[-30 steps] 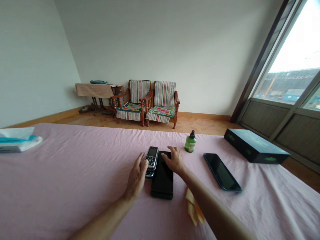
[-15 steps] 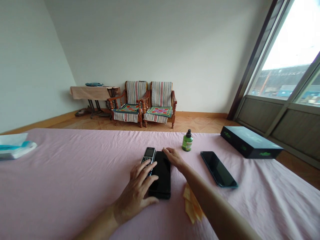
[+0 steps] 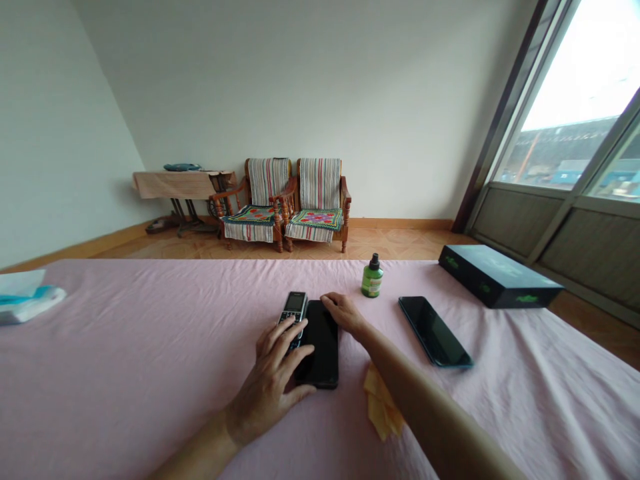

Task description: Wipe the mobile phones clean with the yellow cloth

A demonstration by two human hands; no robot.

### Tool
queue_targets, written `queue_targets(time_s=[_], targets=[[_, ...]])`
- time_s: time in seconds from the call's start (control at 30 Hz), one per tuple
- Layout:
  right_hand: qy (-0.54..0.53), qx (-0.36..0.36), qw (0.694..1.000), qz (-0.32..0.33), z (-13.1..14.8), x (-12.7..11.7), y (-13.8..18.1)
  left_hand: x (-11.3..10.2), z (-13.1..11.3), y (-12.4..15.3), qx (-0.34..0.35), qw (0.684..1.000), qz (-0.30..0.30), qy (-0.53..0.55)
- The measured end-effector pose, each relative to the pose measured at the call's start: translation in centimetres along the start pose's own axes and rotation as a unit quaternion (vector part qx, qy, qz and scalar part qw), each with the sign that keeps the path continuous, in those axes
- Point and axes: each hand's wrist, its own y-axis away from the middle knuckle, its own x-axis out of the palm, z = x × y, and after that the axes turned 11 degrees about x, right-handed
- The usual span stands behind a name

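A black smartphone lies face up in front of me on the pink cloth. Close against its left side lies a silver and black keypad phone, partly covered by my fingers. My left hand is open, fingers spread across the keypad phone and the smartphone's left edge, with the thumb near its bottom corner. At the smartphone's top right corner, my right hand has its fingers closed together on the edge; the fingertips' underside is hidden. A folded yellow cloth lies beside my right forearm.
A green bottle with a black cap stands beyond my right hand. Right of it lie another dark smartphone and a black box. A white and blue packet sits at far left. Two wooden chairs stand beyond the cloth.
The smartphone's lower end, which showed a thicker edge before, now appears flatter on the cloth. Both hands keep nearly the same places; the whole view has shifted slightly.
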Motion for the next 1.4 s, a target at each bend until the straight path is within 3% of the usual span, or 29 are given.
queue_targets(time_s=[0.13,0.3,0.4,0.5,0.73,0.93,1.2,1.4], targets=[[0.077,0.014,0.992,-0.098,-1.2,-2.1,1.7,0.2,0.4,0.4,-0.036,0.995,-0.073,0.056],[0.212,0.091,0.952,-0.200,-5.8,-8.3,6.8,1.0,1.4,0.3,-0.209,0.938,-0.194,0.195],[0.272,0.165,0.916,-0.245,-8.5,-11.1,9.5,1.2,1.8,0.1,-0.307,0.892,-0.201,0.264],[0.302,0.212,0.893,-0.257,-10.2,-11.8,10.6,1.2,1.9,0.0,-0.338,0.867,-0.195,0.312],[0.319,0.235,0.878,-0.269,-10.4,-11.4,10.5,1.3,2.3,0.0,-0.346,0.855,-0.176,0.345],[0.302,0.192,0.893,-0.272,-7.7,-11.4,11.1,1.9,2.5,0.2,-0.342,0.857,-0.157,0.351],[0.226,0.103,0.948,-0.198,0.6,-4.7,9.3,1.4,2.1,-0.2,-0.262,0.893,-0.148,0.334],[0.206,0.097,0.957,-0.177,3.1,-1.4,8.2,1.3,2.1,-0.2,-0.223,0.913,-0.156,0.303]])
